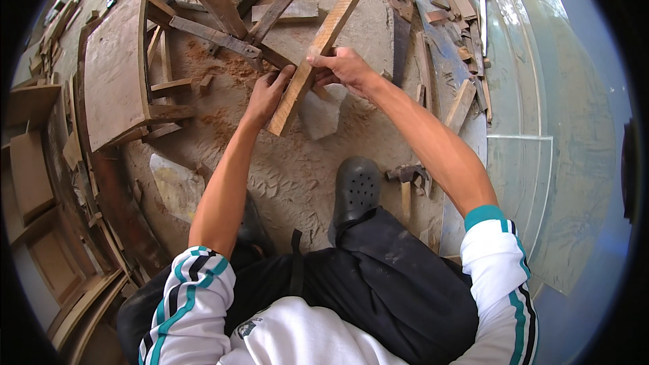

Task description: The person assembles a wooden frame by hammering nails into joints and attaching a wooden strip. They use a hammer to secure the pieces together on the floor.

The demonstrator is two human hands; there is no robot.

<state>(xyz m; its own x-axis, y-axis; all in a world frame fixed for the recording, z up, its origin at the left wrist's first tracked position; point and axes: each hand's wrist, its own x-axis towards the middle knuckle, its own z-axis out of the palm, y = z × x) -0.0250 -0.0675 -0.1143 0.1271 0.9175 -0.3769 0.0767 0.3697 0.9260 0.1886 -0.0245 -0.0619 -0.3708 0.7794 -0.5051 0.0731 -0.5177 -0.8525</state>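
Observation:
A long, light-coloured wooden strip (pixel 331 27) runs from the top centre down to its near end over a grey stone (pixel 323 116) on the sandy ground. My left hand (pixel 269 91) holds the strip's lower part from the left side. My right hand (pixel 343 65) grips the same strip a little higher, from the right. Both hands are closed around the wood, and the strip's underside is hidden by my fingers.
A hammer (pixel 407 179) lies by my right foot in a dark clog (pixel 356 189). A handsaw (pixel 400 34) lies to the right of the strip. A curved wooden chair part (pixel 115 74) is at left, with wood scraps (pixel 453 0) and dark slats (pixel 223 23) all around.

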